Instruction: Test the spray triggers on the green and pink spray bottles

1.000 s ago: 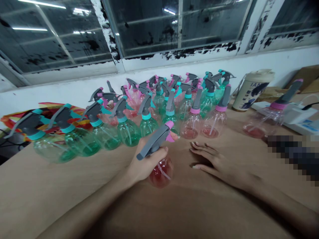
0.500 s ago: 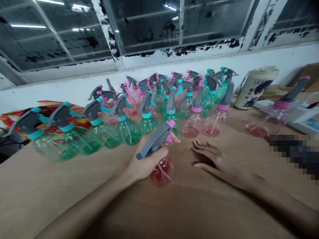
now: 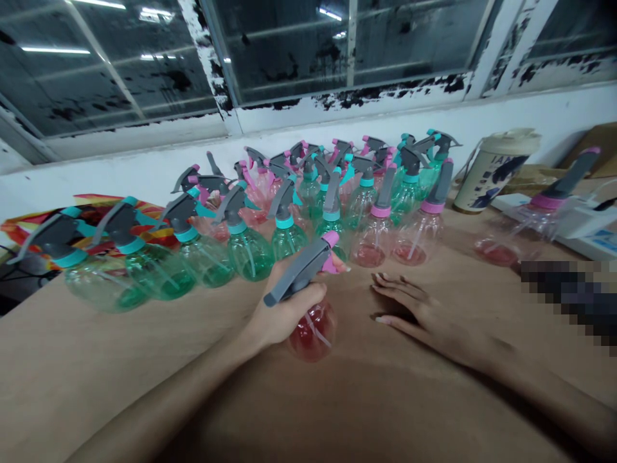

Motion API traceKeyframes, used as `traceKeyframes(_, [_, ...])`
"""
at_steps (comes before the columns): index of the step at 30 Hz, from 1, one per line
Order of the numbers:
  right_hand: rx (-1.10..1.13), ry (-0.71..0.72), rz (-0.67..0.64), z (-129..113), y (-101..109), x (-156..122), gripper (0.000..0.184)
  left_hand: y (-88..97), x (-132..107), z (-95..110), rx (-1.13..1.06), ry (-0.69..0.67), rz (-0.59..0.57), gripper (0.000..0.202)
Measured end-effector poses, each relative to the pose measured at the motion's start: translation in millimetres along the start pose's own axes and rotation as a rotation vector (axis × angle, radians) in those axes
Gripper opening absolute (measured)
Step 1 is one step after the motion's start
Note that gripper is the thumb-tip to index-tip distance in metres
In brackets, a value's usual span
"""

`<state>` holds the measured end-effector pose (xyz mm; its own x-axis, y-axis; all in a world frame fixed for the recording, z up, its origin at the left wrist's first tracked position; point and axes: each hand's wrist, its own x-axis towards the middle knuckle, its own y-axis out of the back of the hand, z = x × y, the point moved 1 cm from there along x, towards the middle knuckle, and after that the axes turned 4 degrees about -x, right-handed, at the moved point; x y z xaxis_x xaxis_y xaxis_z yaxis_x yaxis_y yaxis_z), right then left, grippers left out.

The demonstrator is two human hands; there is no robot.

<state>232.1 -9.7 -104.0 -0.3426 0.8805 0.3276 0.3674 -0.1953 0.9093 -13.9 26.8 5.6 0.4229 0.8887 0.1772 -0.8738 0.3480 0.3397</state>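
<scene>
A pink spray bottle [image 3: 312, 333] with a grey and pink trigger head stands in front of me on the table. My left hand [image 3: 284, 308] is wrapped round its neck, just under the head; the fingers on the far side are partly hidden. To the right of it, my right hand [image 3: 409, 302] lies palm down on the tabletop with its fingers stretched out, holding nothing. Just beyond my hands is a row of spray bottles, among them a green spray bottle [image 3: 248, 254] and a pink spray bottle [image 3: 371, 247].
More green and pink spray bottles crowd toward the wall. A cream tumbler [image 3: 494, 170] stands at the back right, near a white device [image 3: 585, 225]. Another pink spray bottle [image 3: 520, 235] is at the right. A colourful cloth [image 3: 116, 215] lies behind the left bottles on the table [image 3: 120, 373].
</scene>
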Motion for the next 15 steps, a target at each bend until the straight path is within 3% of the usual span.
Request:
traceKeyframes(9, [0.019,-0.014,0.013,-0.4,-0.1,-0.2,0.056,-0.8,-1.8,4.5,0.097,-0.013,-0.008,0.031])
traceKeyframes(15, [0.008,-0.011,0.021,0.6,-2.1,-1.5,0.058,0.0,-0.4,5.0,0.063,-0.078,-0.010,0.029])
